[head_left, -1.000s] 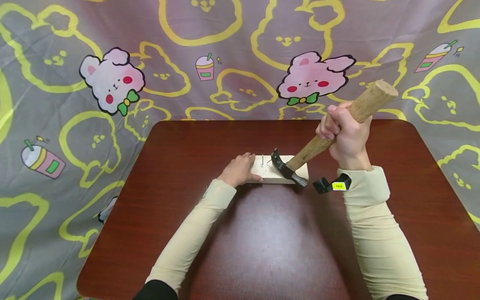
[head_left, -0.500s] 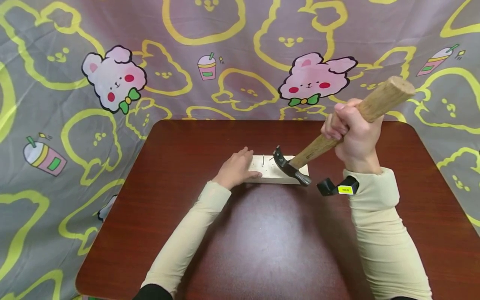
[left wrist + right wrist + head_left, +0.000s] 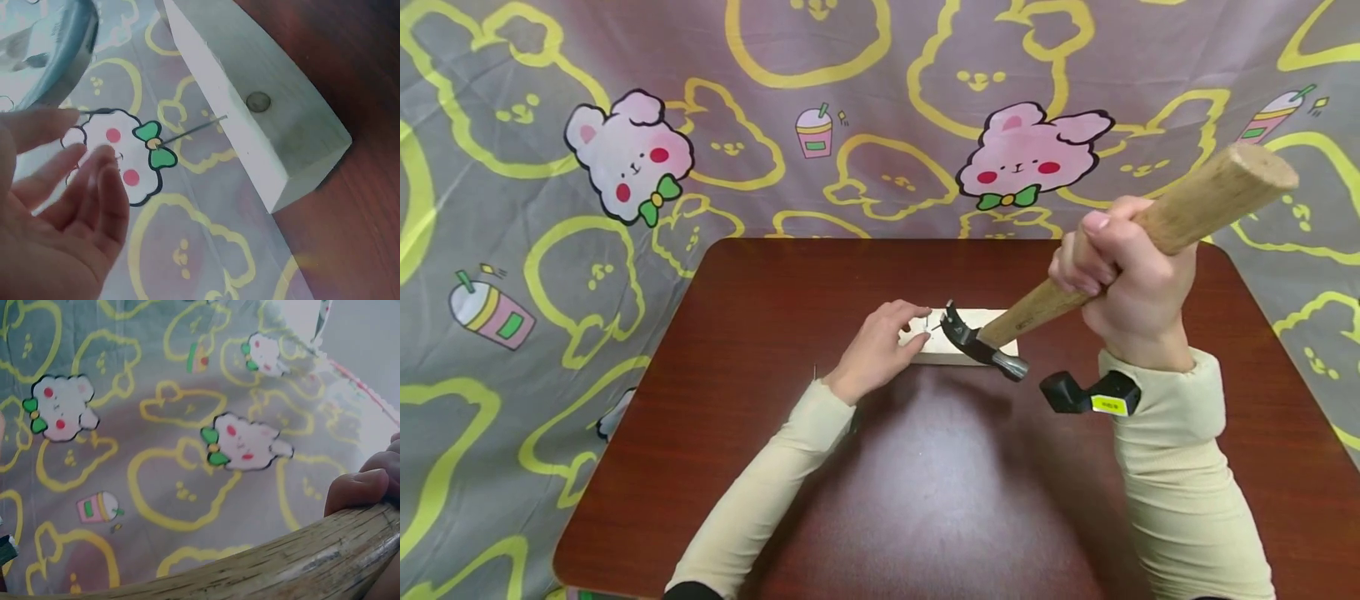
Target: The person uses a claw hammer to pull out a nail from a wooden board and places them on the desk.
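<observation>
Far yellow-and-grey patterned cloth (image 3: 895, 108), creased; reddish-brown tabletop (image 3: 925, 500), glossy; pale rectangular wooden block (image 3: 937, 353), matt; black curved metal hammer head (image 3: 972, 340), shiny; brown round wooden handle (image 3: 1048, 304), grainy.

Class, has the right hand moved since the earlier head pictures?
Yes: the right hand has shifted rightward, nearer the far right corner of the table.

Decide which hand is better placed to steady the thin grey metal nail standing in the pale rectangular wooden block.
The left hand, most likely: it is close to the nail and seemingly holds nothing, while the right hand grips the round brown wooden handle of the black metal claw hammer.
</observation>
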The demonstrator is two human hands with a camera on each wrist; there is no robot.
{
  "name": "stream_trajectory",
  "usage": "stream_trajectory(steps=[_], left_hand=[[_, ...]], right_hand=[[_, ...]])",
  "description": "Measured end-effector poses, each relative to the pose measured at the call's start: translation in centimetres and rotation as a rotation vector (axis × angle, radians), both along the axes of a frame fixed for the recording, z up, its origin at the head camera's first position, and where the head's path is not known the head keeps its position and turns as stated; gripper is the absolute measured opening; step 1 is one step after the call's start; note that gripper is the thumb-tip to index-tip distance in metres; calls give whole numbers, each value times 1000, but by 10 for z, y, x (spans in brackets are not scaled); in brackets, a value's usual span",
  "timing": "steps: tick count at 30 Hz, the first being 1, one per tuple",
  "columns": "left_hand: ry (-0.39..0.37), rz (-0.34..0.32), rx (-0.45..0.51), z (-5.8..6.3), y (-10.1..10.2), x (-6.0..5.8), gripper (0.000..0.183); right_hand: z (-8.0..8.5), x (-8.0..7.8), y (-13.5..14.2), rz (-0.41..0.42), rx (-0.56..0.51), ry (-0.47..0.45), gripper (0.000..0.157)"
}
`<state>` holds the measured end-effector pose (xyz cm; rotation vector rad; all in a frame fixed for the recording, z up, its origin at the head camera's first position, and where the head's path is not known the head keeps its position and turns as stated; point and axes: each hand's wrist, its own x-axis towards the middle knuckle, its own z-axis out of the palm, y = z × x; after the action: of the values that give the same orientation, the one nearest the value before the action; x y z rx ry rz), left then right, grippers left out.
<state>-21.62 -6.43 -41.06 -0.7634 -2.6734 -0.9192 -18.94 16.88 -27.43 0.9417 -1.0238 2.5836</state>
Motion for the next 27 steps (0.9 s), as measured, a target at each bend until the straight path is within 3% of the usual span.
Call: stream_trajectory(steps=[5, 10, 16, 27], left_hand=[[26, -99, -62, 1, 3, 7, 31], [40, -180, -49, 3, 1, 10, 27], [95, -261, -50, 5, 1, 13, 14], [177, -283, -67, 3, 1, 15, 10]], right_hand=[[4, 12, 0, 71, -16, 31, 28], [8, 20, 1, 140, -20, 55, 31], [8, 24, 3, 154, -19, 71, 32], [6, 25, 4, 166, -21, 81, 32]])
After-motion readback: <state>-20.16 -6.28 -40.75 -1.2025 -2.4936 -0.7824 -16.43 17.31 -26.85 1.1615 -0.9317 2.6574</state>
